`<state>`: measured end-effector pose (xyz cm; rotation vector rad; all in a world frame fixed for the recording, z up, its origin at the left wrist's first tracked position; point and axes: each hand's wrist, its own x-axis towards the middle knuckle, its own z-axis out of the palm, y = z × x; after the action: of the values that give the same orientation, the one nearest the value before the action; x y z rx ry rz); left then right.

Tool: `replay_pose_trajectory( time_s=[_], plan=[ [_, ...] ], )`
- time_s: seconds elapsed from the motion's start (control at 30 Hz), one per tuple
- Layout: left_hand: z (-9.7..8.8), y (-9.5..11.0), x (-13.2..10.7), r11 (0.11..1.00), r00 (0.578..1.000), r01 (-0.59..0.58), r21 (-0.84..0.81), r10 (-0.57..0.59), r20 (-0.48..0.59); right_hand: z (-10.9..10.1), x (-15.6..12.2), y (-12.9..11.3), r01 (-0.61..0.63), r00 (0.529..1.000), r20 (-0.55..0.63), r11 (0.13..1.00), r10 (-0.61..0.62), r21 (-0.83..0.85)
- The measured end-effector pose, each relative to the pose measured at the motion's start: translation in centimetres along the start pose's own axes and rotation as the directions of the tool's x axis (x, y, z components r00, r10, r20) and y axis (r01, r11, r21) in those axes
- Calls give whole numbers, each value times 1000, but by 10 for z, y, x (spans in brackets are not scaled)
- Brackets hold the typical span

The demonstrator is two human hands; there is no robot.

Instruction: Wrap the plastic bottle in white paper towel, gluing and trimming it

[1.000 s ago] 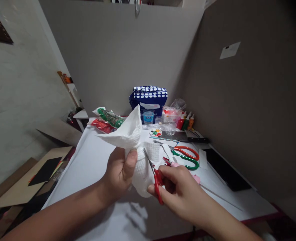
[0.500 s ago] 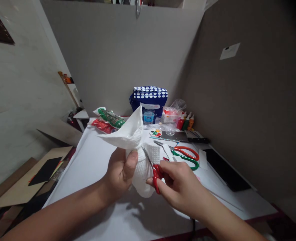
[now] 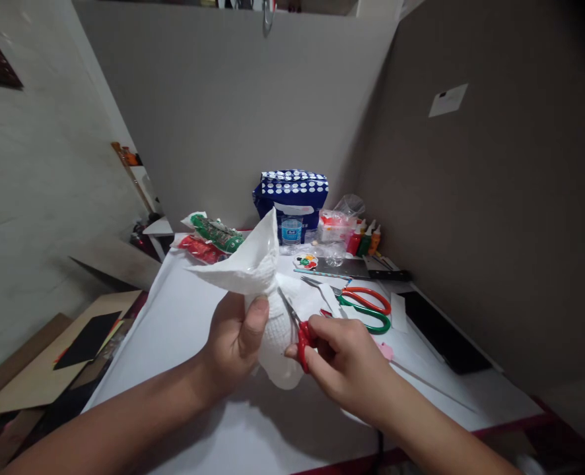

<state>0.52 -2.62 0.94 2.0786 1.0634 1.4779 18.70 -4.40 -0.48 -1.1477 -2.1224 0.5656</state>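
Note:
My left hand [image 3: 240, 330] is closed around a white, textured paper-like piece [image 3: 253, 264], pinched at the middle with the thumb in front. Its top flares out into a wide, pointed fan, and a rounded lower part [image 3: 278, 349] hangs below the thumb. Whether it is paper towel or cloth I cannot tell. In my right hand [image 3: 346, 356] are small red-handled scissors [image 3: 303, 343], fingers through the loops. Their blades point up and left, with the tips by the pinched neck of the white piece.
Large scissors with orange and green handles [image 3: 366, 300] lie right of centre, near a knife [image 3: 386, 274] and a black flat panel [image 3: 444, 333]. Behind stand a blue dotted bag [image 3: 292, 191], a clear cup [image 3: 291, 231] and paint bottles [image 3: 364, 241]. Green and red packets [image 3: 216, 232] lie back left.
The square white flap beside the scissor blades is gone from the piece. A white edge now shows under my right forearm. The whole view has shifted slightly.

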Motion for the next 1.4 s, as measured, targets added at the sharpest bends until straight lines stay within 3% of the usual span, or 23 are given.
replay_pose_trajectory(
  time_s=[0.4,0.73,0.93,1.4],
  plan=[
    [-1,-4,-2,998,999,38,44,-37,-34,-13,-1,-3,-133,974,202,980,103,146],
    [0,-3,-1,999,1000,14,-38,-14,5,-16,1,-2,-133,977,188,980,104,150],
    [0,-6,-2,998,1000,13,-56,-14,-3,-9,3,0,-80,992,109,984,63,159],
    [1,-2,-1,997,1000,3,-74,-3,1,-10,4,2,-49,993,114,994,37,102]
  ],
)
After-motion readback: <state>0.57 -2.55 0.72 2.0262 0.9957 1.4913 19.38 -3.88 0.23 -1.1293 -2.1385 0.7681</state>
